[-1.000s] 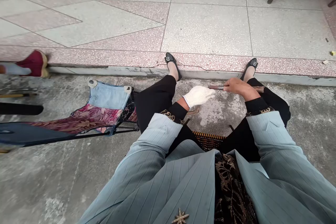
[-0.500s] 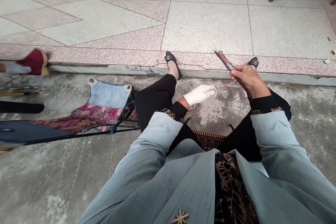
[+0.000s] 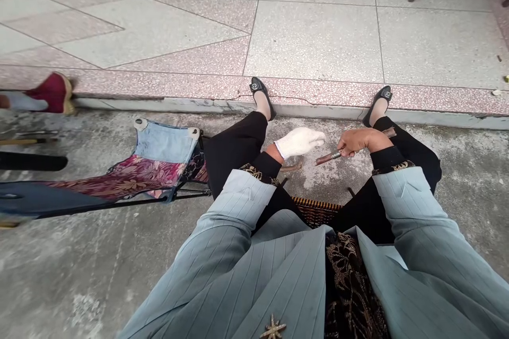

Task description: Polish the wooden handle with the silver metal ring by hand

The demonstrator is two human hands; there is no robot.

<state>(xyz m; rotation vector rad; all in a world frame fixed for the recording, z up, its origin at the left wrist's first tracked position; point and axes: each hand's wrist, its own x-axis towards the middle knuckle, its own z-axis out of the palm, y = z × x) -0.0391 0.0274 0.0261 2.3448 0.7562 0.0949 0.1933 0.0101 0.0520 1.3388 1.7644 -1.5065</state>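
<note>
Wrapped in my right hand (image 3: 360,141) is a brown wooden stick (image 3: 325,159), which lies nearly level with its near tip pointing left. A silvery band of wound strand (image 3: 336,154) circles the stick just beside my fingers. The stick's other end (image 3: 390,132) sticks out past my wrist. My left hand (image 3: 300,141), in a white knit glove, is closed with its fingertips pinched, a short way left of the stick. A thin strand ran from this hand to the band a moment ago; it hardly shows now.
On the concrete below my hands lies a small piece of wood (image 3: 293,167). A folding chair (image 3: 165,140) with patterned cloth stands at left, near another person's red shoe (image 3: 51,94). Ahead rises a tiled step (image 3: 191,80). A woven seat edge (image 3: 318,212) shows between my legs.
My right hand has moved down and left and turned the stick, so its tip now points left and downward instead of up. My left hand stays almost in place, its fingertips slightly higher.
</note>
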